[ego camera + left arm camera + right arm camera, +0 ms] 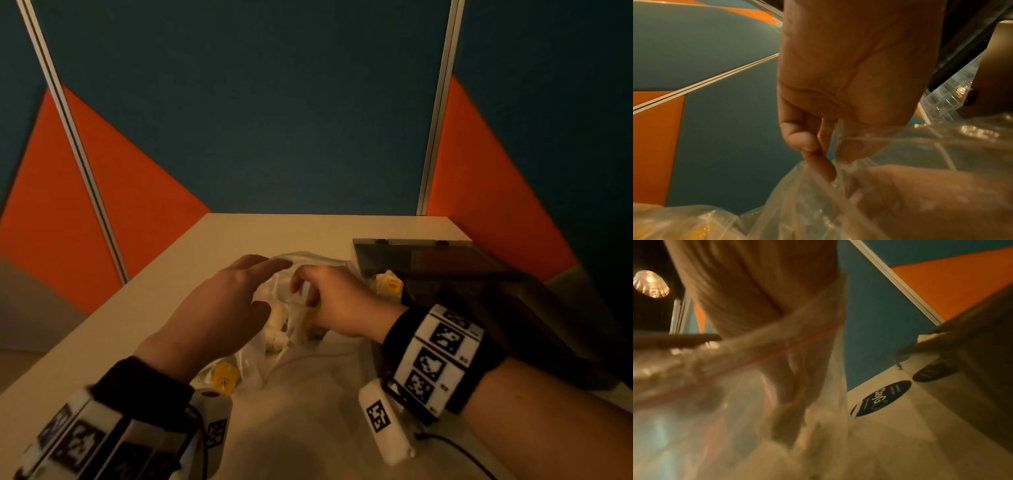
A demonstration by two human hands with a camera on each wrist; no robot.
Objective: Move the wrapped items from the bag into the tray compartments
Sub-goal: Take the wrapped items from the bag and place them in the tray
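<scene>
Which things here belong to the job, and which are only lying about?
For the job:
- bag, clear plastic, both hands at it
- wrapped items: one yellow in the bag, one in the tray
- tray, dark, lid open
- left hand
- right hand

Lying about:
- table
- round sticker

Readable only: "Clara", white letters on a black oval sticker (882, 398), stuck to the pale worktop (920, 426) near its far edge. Smaller print on that sticker and on a second black sticker (931, 373) just beyond, too blurred to read. Black-and-white coded squares on the wristbands (435, 363), no legible words.
</scene>
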